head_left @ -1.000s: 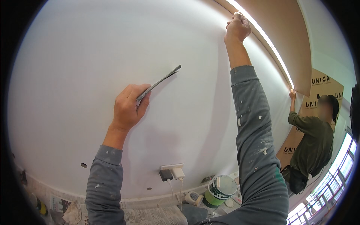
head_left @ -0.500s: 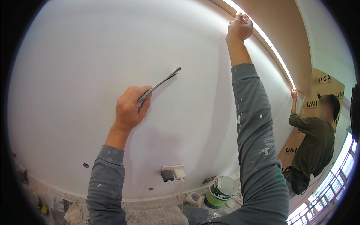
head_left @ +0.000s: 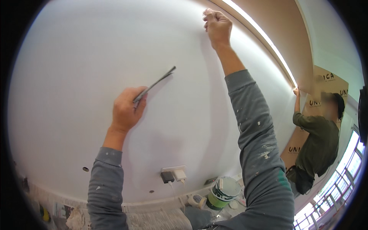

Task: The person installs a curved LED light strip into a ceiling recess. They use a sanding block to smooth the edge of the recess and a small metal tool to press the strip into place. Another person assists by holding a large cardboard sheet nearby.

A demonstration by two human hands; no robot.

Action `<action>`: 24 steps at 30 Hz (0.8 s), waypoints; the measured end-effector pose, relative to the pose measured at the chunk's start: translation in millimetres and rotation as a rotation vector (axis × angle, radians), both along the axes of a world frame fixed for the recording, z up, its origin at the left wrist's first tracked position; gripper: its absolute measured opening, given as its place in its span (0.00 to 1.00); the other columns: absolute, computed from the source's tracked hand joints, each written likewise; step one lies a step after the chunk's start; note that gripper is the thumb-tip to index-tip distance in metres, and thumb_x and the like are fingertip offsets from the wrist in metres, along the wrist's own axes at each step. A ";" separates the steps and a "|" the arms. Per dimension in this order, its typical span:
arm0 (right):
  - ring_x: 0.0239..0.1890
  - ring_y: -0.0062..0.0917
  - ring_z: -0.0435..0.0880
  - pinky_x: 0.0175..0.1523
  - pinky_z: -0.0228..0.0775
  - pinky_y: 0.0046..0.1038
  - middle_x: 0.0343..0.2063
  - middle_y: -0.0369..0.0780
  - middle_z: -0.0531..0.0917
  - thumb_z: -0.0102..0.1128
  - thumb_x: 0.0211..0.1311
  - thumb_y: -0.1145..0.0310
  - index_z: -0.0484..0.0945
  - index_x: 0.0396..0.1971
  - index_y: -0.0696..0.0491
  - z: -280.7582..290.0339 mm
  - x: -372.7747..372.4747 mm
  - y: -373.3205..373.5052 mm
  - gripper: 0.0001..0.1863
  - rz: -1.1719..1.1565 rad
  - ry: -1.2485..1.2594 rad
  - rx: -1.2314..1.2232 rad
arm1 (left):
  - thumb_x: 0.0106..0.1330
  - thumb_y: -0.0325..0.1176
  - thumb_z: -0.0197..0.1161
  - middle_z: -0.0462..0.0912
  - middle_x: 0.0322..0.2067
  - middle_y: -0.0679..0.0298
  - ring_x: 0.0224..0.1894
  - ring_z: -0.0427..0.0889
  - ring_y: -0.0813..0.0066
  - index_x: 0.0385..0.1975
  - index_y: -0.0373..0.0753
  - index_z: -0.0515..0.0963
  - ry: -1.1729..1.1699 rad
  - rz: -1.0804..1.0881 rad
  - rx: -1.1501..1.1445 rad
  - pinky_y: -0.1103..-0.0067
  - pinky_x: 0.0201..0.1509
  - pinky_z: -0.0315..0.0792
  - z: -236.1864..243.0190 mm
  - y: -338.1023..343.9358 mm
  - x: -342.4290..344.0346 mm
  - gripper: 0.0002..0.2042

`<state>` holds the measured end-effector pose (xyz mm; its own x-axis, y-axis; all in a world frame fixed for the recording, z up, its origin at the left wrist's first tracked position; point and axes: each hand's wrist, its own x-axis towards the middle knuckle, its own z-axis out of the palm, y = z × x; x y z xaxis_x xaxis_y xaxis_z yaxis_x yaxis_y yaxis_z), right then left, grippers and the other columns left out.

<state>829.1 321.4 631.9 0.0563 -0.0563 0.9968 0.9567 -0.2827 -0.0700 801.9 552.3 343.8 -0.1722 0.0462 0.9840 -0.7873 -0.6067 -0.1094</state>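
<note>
My left hand [head_left: 125, 111] is closed around one end of a thin, flat grey piece [head_left: 158, 81], which looks like a folded sheet with two layers at its far tip. It points up and to the right in front of the white wall [head_left: 76, 76]. My right hand [head_left: 220, 30] is raised high, fingers curled together, just left of the glowing light strip [head_left: 264, 36] and apart from it. Whatever its fingertips pinch, if anything, is too small to make out. The strip runs along the edge of a tan overhead panel [head_left: 291, 30].
At right, another person [head_left: 318, 142] reaches one hand up to the strip's far end. Below are a socket with two plugged-in chargers [head_left: 167, 176], a paint bucket [head_left: 222, 193], a tape roll [head_left: 196, 200] and newspaper [head_left: 157, 220]. A barred window [head_left: 337, 184] stands lower right.
My right hand has come off the light strip and moved left, in front of the wall. My left hand still grips the grey piece, shifted slightly left in view.
</note>
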 end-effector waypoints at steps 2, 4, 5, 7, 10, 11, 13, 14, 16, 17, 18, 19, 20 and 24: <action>0.21 0.16 0.78 0.26 0.70 0.21 0.23 0.35 0.84 0.67 0.72 0.61 0.87 0.33 0.58 -30.4 -8.1 -14.1 0.14 -0.085 -0.145 -0.114 | 0.65 0.24 0.70 0.86 0.35 0.56 0.33 0.84 0.57 0.45 0.36 0.84 0.006 0.000 -0.004 0.69 0.38 0.79 -0.4 0.8 2.1 0.10; 0.21 0.18 0.80 0.28 0.73 0.25 0.23 0.36 0.86 0.69 0.69 0.61 0.86 0.32 0.58 -64.4 -27.7 -29.0 0.14 -0.153 -0.158 -0.274 | 0.70 0.26 0.68 0.85 0.34 0.57 0.30 0.82 0.64 0.46 0.35 0.83 -0.003 0.013 -0.002 0.73 0.35 0.77 -2.3 6.3 1.1 0.08; 0.20 0.20 0.81 0.30 0.75 0.27 0.23 0.37 0.86 0.71 0.68 0.60 0.86 0.32 0.58 -84.6 -42.6 -35.0 0.14 -0.180 -0.126 -0.365 | 0.72 0.26 0.67 0.84 0.32 0.59 0.28 0.80 0.68 0.46 0.34 0.83 -0.022 0.030 -0.007 0.75 0.33 0.75 -2.9 10.0 -0.2 0.07; 0.20 0.20 0.80 0.30 0.74 0.26 0.20 0.40 0.85 0.72 0.66 0.60 0.85 0.28 0.59 -128.2 -82.7 -66.2 0.15 -0.540 0.033 -0.473 | 0.75 0.28 0.64 0.82 0.30 0.61 0.26 0.77 0.73 0.46 0.34 0.83 -0.049 0.040 -0.004 0.78 0.31 0.73 -2.3 11.1 0.0 0.07; 0.28 0.23 0.83 0.37 0.77 0.26 0.34 0.39 0.89 0.71 0.62 0.74 0.85 0.48 0.54 -216.3 -119.7 -104.4 0.14 -0.359 0.020 -0.485 | 0.77 0.31 0.62 0.82 0.30 0.62 0.27 0.77 0.73 0.47 0.33 0.83 -0.032 0.033 0.011 0.78 0.32 0.73 -2.1 9.2 1.0 0.08; 0.34 0.25 0.84 0.41 0.78 0.26 0.42 0.39 0.89 0.69 0.61 0.78 0.80 0.61 0.51 -244.5 -137.3 -120.8 0.26 -0.384 0.100 -0.554 | 0.77 0.31 0.63 0.83 0.31 0.61 0.28 0.79 0.71 0.46 0.33 0.83 -0.004 0.030 0.014 0.77 0.32 0.74 -3.8 9.7 2.9 0.08; 0.29 0.22 0.83 0.38 0.78 0.27 0.34 0.39 0.90 0.68 0.66 0.74 0.86 0.54 0.55 -308.2 -163.5 -150.1 0.17 -0.375 0.391 -0.436 | 0.78 0.33 0.62 0.83 0.32 0.61 0.29 0.79 0.71 0.46 0.33 0.83 0.033 0.019 0.017 0.78 0.33 0.74 -2.4 7.8 3.0 0.09; 0.28 0.20 0.83 0.37 0.77 0.26 0.31 0.38 0.89 0.68 0.68 0.72 0.87 0.51 0.56 -344.8 -172.8 -168.4 0.13 -0.344 0.579 -0.357 | 0.78 0.33 0.62 0.83 0.32 0.61 0.29 0.79 0.72 0.46 0.33 0.83 0.035 0.007 0.022 0.78 0.33 0.74 -1.6 5.7 3.1 0.09; 0.26 0.16 0.81 0.35 0.75 0.24 0.27 0.36 0.88 0.67 0.71 0.67 0.88 0.45 0.59 -410.6 -192.8 -189.7 0.12 -0.296 0.955 -0.167 | 0.78 0.32 0.62 0.83 0.32 0.61 0.29 0.78 0.73 0.46 0.33 0.83 0.045 -0.002 0.024 0.79 0.33 0.73 -3.0 7.1 2.8 0.09; 0.25 0.15 0.80 0.34 0.74 0.23 0.25 0.35 0.87 0.67 0.72 0.64 0.88 0.43 0.60 -440.2 -205.6 -195.4 0.13 -0.287 1.141 -0.050 | 0.78 0.33 0.61 0.83 0.32 0.62 0.28 0.78 0.75 0.46 0.33 0.83 0.014 0.014 0.026 0.79 0.33 0.73 -3.1 9.1 6.1 0.09; 0.25 0.14 0.79 0.34 0.72 0.22 0.25 0.35 0.87 0.66 0.73 0.63 0.88 0.41 0.59 -474.9 -215.5 -200.7 0.13 -0.277 1.193 -0.039 | 0.79 0.33 0.61 0.81 0.30 0.63 0.27 0.75 0.77 0.47 0.33 0.83 -0.002 0.028 0.027 0.80 0.32 0.72 -3.4 10.0 6.2 0.10; 0.26 0.14 0.79 0.33 0.71 0.22 0.24 0.35 0.86 0.65 0.74 0.61 0.88 0.40 0.59 -503.6 -225.8 -203.4 0.14 -0.269 1.242 -0.020 | 0.80 0.33 0.60 0.79 0.29 0.65 0.26 0.73 0.78 0.47 0.33 0.83 -0.021 0.037 0.033 0.80 0.31 0.70 -2.2 7.5 6.3 0.10; 0.26 0.14 0.79 0.33 0.71 0.23 0.24 0.35 0.86 0.65 0.74 0.61 0.88 0.39 0.59 -518.5 -237.3 -201.9 0.14 -0.269 1.275 -0.057 | 0.80 0.33 0.59 0.77 0.27 0.66 0.25 0.71 0.79 0.47 0.33 0.82 -0.037 0.045 0.033 0.81 0.30 0.69 -2.7 6.2 6.5 0.10; 0.27 0.17 0.80 0.34 0.72 0.25 0.24 0.36 0.86 0.64 0.74 0.61 0.87 0.39 0.59 -540.8 -263.8 -201.6 0.15 -0.305 1.328 -0.207 | 0.80 0.32 0.59 0.77 0.28 0.66 0.26 0.72 0.80 0.47 0.33 0.82 -0.036 0.050 0.045 0.81 0.31 0.69 -2.2 5.5 3.0 0.09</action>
